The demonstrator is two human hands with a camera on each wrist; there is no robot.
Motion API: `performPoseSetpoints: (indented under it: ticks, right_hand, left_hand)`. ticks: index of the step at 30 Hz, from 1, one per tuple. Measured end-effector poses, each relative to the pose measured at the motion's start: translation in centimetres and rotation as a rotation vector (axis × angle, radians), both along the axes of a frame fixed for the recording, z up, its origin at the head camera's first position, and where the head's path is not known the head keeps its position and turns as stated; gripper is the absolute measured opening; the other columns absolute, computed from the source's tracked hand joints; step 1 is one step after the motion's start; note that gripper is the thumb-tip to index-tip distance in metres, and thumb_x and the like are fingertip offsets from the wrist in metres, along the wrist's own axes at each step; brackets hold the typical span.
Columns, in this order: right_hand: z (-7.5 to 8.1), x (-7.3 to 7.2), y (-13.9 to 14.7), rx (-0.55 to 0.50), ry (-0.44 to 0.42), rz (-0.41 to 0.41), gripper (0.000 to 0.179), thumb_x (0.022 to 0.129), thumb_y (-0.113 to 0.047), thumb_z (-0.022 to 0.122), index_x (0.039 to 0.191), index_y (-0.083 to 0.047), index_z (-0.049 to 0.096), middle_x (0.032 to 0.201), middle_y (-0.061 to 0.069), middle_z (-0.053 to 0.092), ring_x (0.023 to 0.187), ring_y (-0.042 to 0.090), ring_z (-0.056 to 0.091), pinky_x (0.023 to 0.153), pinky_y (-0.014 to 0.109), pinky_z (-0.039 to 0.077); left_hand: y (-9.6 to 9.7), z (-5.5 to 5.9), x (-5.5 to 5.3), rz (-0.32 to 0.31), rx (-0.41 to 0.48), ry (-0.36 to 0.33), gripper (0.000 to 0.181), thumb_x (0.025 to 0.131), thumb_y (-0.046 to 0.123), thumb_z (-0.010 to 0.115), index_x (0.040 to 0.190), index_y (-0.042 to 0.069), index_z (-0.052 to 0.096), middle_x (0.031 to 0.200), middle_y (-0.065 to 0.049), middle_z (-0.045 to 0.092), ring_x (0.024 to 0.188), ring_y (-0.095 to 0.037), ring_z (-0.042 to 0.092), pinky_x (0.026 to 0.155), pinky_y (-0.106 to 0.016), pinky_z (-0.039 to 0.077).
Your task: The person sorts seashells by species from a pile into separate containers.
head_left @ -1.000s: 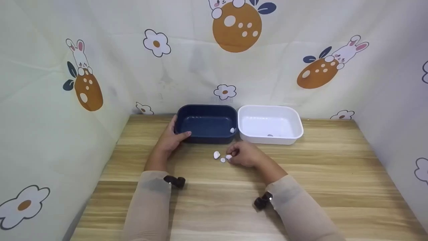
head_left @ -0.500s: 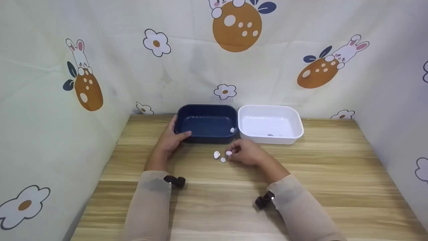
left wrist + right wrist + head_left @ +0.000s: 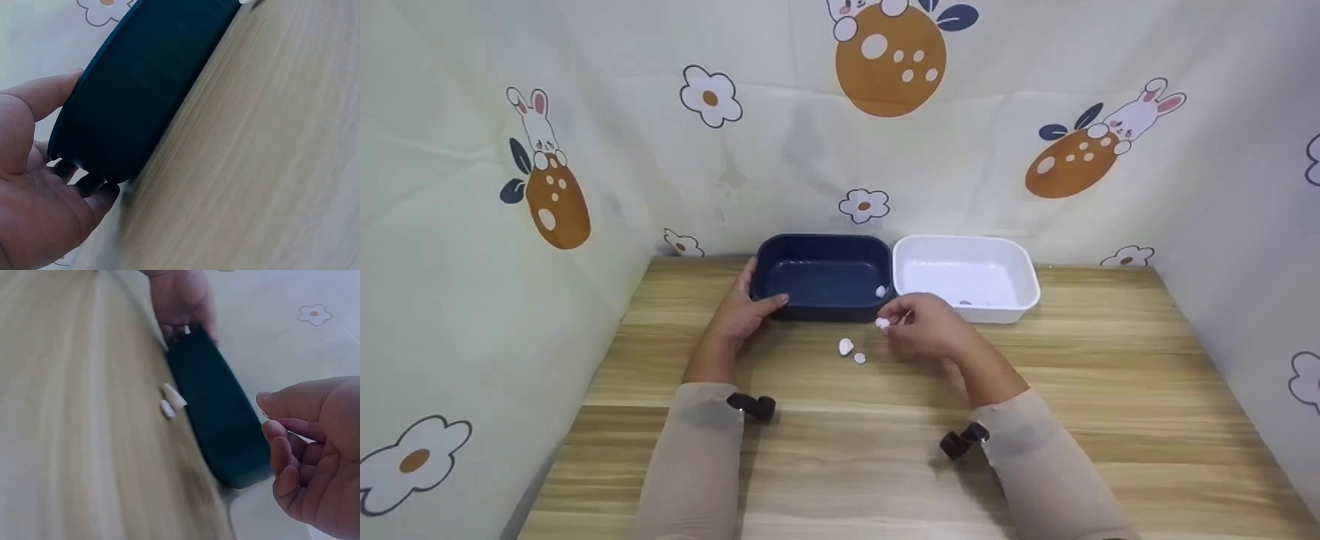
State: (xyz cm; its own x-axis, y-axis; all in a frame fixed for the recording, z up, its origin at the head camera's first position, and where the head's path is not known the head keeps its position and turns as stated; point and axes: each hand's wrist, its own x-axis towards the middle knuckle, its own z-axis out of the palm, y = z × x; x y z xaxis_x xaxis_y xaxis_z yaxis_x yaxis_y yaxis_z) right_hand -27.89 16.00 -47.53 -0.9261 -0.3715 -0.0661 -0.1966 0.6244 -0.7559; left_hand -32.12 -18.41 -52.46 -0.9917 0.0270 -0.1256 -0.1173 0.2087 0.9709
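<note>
My left hand [image 3: 742, 311] grips the left end of a dark blue tub [image 3: 823, 276], thumb on the front wall; the left wrist view shows the fingers curled round its corner [image 3: 67, 169]. One white pebble [image 3: 880, 291] lies inside the tub at its right end. My right hand [image 3: 922, 322] hovers just in front of the tub's right corner and pinches a white pebble [image 3: 883, 323] at its fingertips. Two more white pebbles [image 3: 846, 346] [image 3: 859, 358] lie on the wooden table [image 3: 840, 450], seen in the right wrist view beside the tub [image 3: 171, 400].
A white tub [image 3: 964, 276] stands right of the blue one, touching it, with a small dark speck inside. Patterned cloth walls [image 3: 547, 172] close in the table at back, left and right. Small black cameras sit at both wrists [image 3: 754, 405] [image 3: 960, 441].
My right hand picked one white pebble from the group of three on the table and lifted it up and back toward the tubs. The left hand stayed still.
</note>
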Motion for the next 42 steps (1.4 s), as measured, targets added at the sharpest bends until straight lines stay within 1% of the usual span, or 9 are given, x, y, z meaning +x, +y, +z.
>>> performPoseSetpoints:
  ticks: [2, 6, 13, 21, 27, 33, 37, 42]
  right_hand:
    - [0.5, -0.2, 0.7, 0.003, 0.022, -0.024, 0.018, 0.092, -0.014, 0.075, 0.109, -0.012, 0.081, 0.095, 0.001, 0.073, 0.085, 0.016, 0.062, 0.079, 0.029, 0.051]
    - [1.0, -0.8, 2.3, -0.003, 0.049, -0.075, 0.022, 0.093, -0.017, 0.077, 0.114, -0.011, 0.081, 0.098, 0.002, 0.074, 0.086, 0.017, 0.064, 0.077, 0.027, 0.052]
    - [1.5, -1.8, 5.4, -0.018, 0.045, -0.157, 0.029, 0.095, -0.021, 0.078, 0.122, -0.010, 0.079, 0.103, 0.004, 0.073, 0.090, 0.020, 0.065, 0.074, 0.022, 0.051]
    - [1.6, -2.5, 7.8, -0.034, 0.037, -0.242, 0.030, 0.097, -0.023, 0.078, 0.123, -0.007, 0.077, 0.106, 0.007, 0.072, 0.093, 0.020, 0.063, 0.074, 0.021, 0.052]
    - [1.3, -2.8, 8.5, -0.032, 0.045, -0.279, 0.031, 0.097, -0.023, 0.077, 0.124, -0.007, 0.077, 0.108, 0.007, 0.073, 0.093, 0.018, 0.062, 0.073, 0.021, 0.052]
    - [1.3, -2.9, 8.4, -0.037, 0.065, -0.283, 0.032, 0.097, -0.023, 0.077, 0.124, -0.006, 0.077, 0.108, 0.009, 0.074, 0.092, 0.017, 0.062, 0.072, 0.020, 0.052]
    - [1.3, -2.9, 8.3, -0.034, 0.063, -0.290, 0.034, 0.097, -0.024, 0.077, 0.127, -0.006, 0.076, 0.110, 0.009, 0.073, 0.094, 0.018, 0.063, 0.073, 0.020, 0.052]
    - [1.4, -2.8, 7.8, -0.043, 0.064, -0.313, 0.036, 0.097, -0.024, 0.077, 0.129, -0.007, 0.075, 0.112, 0.010, 0.073, 0.095, 0.021, 0.063, 0.074, 0.022, 0.051]
  left_hand:
    - [0.0, 0.0, 0.0, -0.001, 0.002, -0.001, 0.108, 0.093, 0.021, 0.084, 0.174, 0.023, 0.013, 0.183, -0.007, 0.010, 0.170, -0.027, 0.003, 0.140, -0.047, 0.001]
    - [0.0, 0.0, 0.0, 0.000, 0.006, 0.000, 0.108, 0.093, 0.021, 0.084, 0.174, 0.022, 0.012, 0.183, -0.006, 0.010, 0.170, -0.026, 0.003, 0.140, -0.047, 0.002]
    - [0.1, -0.1, 0.0, -0.008, 0.033, 0.017, 0.108, 0.093, 0.017, 0.082, 0.174, 0.022, 0.011, 0.182, -0.007, 0.012, 0.170, -0.027, 0.006, 0.140, -0.045, 0.004]
    - [0.1, -0.1, -0.1, -0.012, 0.026, 0.020, 0.108, 0.094, 0.017, 0.081, 0.174, 0.020, 0.010, 0.183, -0.008, 0.011, 0.170, -0.027, 0.005, 0.140, -0.046, 0.003]
    - [0.1, -0.1, 0.0, -0.009, 0.027, 0.026, 0.108, 0.093, 0.017, 0.082, 0.174, 0.019, 0.011, 0.182, -0.008, 0.012, 0.170, -0.026, 0.006, 0.140, -0.044, 0.004]
    - [0.1, 0.0, 0.1, -0.008, 0.032, 0.021, 0.108, 0.093, 0.018, 0.082, 0.174, 0.021, 0.011, 0.182, -0.007, 0.012, 0.170, -0.027, 0.006, 0.140, -0.046, 0.003]
    - [0.1, 0.1, 0.0, -0.008, 0.034, 0.021, 0.108, 0.093, 0.017, 0.083, 0.174, 0.022, 0.011, 0.182, -0.006, 0.012, 0.170, -0.027, 0.006, 0.140, -0.046, 0.004]
    - [0.0, 0.2, -0.1, -0.011, 0.007, -0.002, 0.107, 0.094, 0.017, 0.081, 0.174, 0.022, 0.010, 0.183, -0.006, 0.009, 0.170, -0.027, 0.002, 0.140, -0.047, 0.003]
